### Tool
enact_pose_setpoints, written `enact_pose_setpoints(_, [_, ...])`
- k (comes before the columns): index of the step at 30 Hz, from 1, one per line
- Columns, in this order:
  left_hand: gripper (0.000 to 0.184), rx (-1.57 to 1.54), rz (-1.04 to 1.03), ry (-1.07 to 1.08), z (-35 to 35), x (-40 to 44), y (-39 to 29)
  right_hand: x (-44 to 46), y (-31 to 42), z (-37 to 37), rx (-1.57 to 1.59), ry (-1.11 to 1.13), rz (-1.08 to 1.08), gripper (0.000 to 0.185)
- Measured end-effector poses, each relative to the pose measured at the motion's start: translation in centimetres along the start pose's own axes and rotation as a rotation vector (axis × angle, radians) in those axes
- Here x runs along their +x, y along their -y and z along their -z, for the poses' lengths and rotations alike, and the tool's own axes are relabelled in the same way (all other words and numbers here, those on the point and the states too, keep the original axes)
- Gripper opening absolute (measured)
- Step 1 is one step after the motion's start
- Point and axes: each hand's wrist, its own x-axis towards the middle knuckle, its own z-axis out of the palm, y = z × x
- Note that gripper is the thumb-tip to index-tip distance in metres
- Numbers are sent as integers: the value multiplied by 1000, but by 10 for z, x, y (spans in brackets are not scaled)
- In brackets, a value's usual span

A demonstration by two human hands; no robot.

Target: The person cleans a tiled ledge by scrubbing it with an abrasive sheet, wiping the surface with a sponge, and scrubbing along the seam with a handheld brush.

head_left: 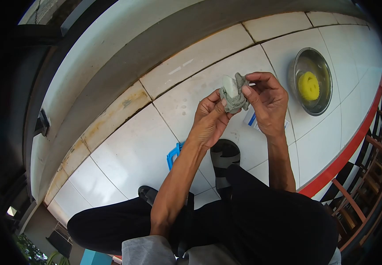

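Both hands meet in the middle of the view, above the tiled floor. My left hand [209,115] is closed on a crumpled grey-green cloth [234,105], with the thumb pressed on its near left side. From the cloth's folds a smooth white piece [230,86] sticks up; its lower part is hidden, so I cannot tell its kind. My right hand [268,99] pinches the right edge of the cloth between thumb and fingers. A white and blue packet [252,120] lies on the floor, partly behind my right hand.
At the right stands a metal bowl [298,88] with a yellow sponge-like piece [308,86] in it. A blue plastic thing [172,155] is partly behind my left forearm. A low wall [155,42] curves along the far side; a red edge [336,163] borders the white tiles [115,154].
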Motion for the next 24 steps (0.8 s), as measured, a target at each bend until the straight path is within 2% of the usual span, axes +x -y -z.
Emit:
enact_pose_setpoints(5, [38,-140,31,14,4,-4,3,-5,0,-2,-4,-10,-3,27])
enact_pose_setpoints(8, [40,-251,24,-18,3,-7,8,-10,-16,3,0,58,25,31])
enact_pose_setpoints(10, [50,-175,-7,-64,2,-6,9,-15,-17,-8,-129,7,190,35])
enact_pose_setpoints(11, [50,-175,-6,-62,-4,-5,8,-21,-16,-19,-130,6,191,35])
enact_pose_setpoints(13, [35,-176,-82,-249,-17,-2,11,-30,-17,-38,-102,-137,83,38])
enact_pose_setpoints(15, [33,-128,-55,-259,-21,0,19,-29,-24,-27,-98,-163,55,40])
enact_pose_setpoints(17, [31,-77,-33,-276,-26,3,22,-25,-22,-17,-104,-155,-74,40])
enact_pose_setpoints(19, [29,102,27,-370,-30,9,20,-18,-18,-12,-172,-153,-53,39])
enact_pose_setpoints(20, [39,239,85,-400,-27,12,16,-16,-18,-7,-271,-123,-20,37])
enact_pose_setpoints(21, [39,234,82,-399,-28,10,14,-14,-18,-1,-372,-92,15,36])
enact_pose_setpoints(23, [48,883,134,-529,-44,4,-1,-2,-18,9,-424,-109,21,31])
enact_pose_setpoints(24, [53,1028,47,-393,-40,-4,-13,12,-17,15,-518,-143,26,30])
